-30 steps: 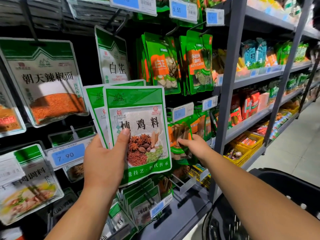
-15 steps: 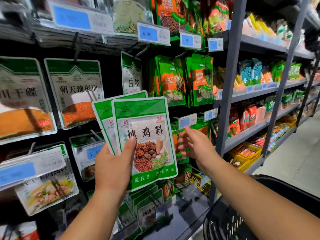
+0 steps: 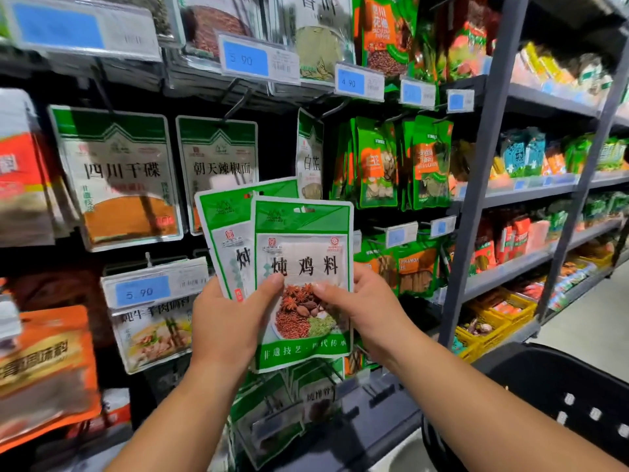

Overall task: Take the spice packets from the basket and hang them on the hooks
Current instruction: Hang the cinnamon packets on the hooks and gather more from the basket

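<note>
1. Packets, two of them, are held up in front of the spice rack [image 3: 476,185], near its middle.
2. The left hand [image 3: 228,321] grips both packets from below. Its thumb presses on the front packet [image 3: 306,247]. Its other fingers curl behind, where I cannot see them.
3. The back packet [image 3: 226,233] peeks out to the left of the front one. It leans a little to the left. The two packets touch and overlap.
4. The right hand [image 3: 369,311] pinches the front packet at its right edge. Its thumb lies on the picture of spices. Its other fingers are tucked behind the packet.
5. Both packets are green and white. Each has a small hole near the top edge.
6. More packets hang on the rack behind them. A dark hook [image 3: 238,105] sticks out above a hanging chili packet [image 3: 218,165], up and to the left of the hands.
7. A blue price tag [image 3: 143,291] says 5.90. It sits just left of the left hand.
8. The black basket [image 3: 561,390] is at the bottom right, under the right arm. I cannot tell what is in it.
</note>
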Tool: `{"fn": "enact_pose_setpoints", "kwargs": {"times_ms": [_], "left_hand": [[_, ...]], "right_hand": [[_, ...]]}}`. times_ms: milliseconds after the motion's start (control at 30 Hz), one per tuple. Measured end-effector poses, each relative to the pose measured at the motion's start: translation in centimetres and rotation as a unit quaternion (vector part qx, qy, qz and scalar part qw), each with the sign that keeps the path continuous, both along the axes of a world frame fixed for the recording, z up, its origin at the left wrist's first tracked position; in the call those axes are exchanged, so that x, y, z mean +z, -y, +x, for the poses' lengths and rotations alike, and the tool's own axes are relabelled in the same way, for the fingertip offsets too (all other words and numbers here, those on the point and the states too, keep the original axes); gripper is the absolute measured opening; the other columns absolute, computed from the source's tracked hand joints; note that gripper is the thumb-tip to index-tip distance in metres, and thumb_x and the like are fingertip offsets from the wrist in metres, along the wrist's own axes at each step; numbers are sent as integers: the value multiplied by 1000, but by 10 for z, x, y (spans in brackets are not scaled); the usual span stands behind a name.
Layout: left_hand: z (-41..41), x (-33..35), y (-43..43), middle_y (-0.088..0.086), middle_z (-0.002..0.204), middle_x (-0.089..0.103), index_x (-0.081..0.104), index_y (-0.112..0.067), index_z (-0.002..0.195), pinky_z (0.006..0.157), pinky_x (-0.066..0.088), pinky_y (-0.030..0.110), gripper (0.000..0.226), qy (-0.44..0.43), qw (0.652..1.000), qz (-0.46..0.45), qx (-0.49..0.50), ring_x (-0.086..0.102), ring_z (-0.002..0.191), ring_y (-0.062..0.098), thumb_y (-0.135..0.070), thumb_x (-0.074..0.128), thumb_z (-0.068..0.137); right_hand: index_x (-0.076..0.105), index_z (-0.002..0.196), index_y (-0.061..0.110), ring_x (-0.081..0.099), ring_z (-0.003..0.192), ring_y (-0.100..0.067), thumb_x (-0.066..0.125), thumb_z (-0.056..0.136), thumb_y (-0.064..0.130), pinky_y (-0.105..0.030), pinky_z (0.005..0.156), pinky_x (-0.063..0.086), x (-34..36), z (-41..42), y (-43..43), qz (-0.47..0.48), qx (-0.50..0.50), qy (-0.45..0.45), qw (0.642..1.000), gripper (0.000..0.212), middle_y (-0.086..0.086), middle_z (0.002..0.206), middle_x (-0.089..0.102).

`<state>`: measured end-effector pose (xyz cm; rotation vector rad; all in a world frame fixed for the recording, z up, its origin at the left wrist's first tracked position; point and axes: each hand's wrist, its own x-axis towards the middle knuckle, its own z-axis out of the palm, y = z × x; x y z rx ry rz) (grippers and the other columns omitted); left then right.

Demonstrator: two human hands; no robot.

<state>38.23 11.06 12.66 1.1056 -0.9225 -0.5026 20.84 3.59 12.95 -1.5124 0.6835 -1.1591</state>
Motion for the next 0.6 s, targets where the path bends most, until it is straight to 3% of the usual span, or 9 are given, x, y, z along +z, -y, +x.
{"fn": "enact_pose_setpoints", "kwargs": {"times_ms": [167, 267, 333, 433, 500, 567, 600], "left_hand": [[25, -13, -27, -7, 93, 80, 75, -25, 99, 72, 61, 42, 11, 34, 998, 34, -33, 77, 84, 18, -24, 78, 87], [39, -21, -40, -8, 94, 80, 74, -21, 106, 65, 62, 34, 18, 48, 996, 62, -53, 77, 83, 14, -22, 76, 88], [47, -28, -45, -1, 97, 81, 74, -16, 107, 73, 62, 41, 19, 37, 993, 85, -74, 78, 87, 21, -16, 75, 88], [56, -48, -48, 9, 97, 80, 75, -15, 101, 84, 57, 47, 15, 14, 989, 117, -85, 77, 90, 31, -9, 76, 87], [60, -65, -49, 7, 89, 80, 75, -14, 95, 80, 54, 43, 10, 23, 986, 141, -85, 75, 83, 27, -9, 78, 87], [61, -85, -53, -3, 69, 76, 72, -12, 83, 66, 53, 32, 9, 25, 982, 167, -80, 70, 63, 13, -6, 77, 86], [63, -96, -55, -5, 68, 75, 72, -12, 83, 67, 54, 31, 9, 17, 981, 178, -82, 70, 65, 13, -5, 78, 85]], "right_hand": [[69, 115, 16, 73, 106, -28, 79, 86, 9, -56, 103, 52, -18, 5, -7, 15, -6, -9, 1000, 32, -4, 110, 78], [68, 116, 17, 74, 99, -26, 78, 88, 12, -54, 94, 55, -29, 5, -9, 25, -11, -20, 999, 30, -2, 108, 79], [67, 116, 16, 73, 95, -23, 77, 88, 11, -53, 91, 54, -40, 3, -6, 42, -10, -12, 999, 30, -4, 108, 79], [69, 118, 17, 73, 105, -26, 76, 89, 8, -53, 102, 52, -65, -2, 2, 73, -4, -6, 997, 32, -6, 113, 78], [70, 119, 20, 71, 110, -30, 77, 88, 10, -57, 106, 50, -86, -4, 4, 82, 3, -11, 997, 33, -6, 116, 77], [70, 120, 20, 70, 113, -34, 81, 81, 19, -60, 106, 49, -107, -4, 2, 100, 7, -20, 995, 41, -8, 118, 76], [70, 120, 19, 70, 113, -36, 82, 76, 23, -62, 105, 49, -117, -3, 1, 111, 10, -23, 993, 46, -9, 117, 76]]}}
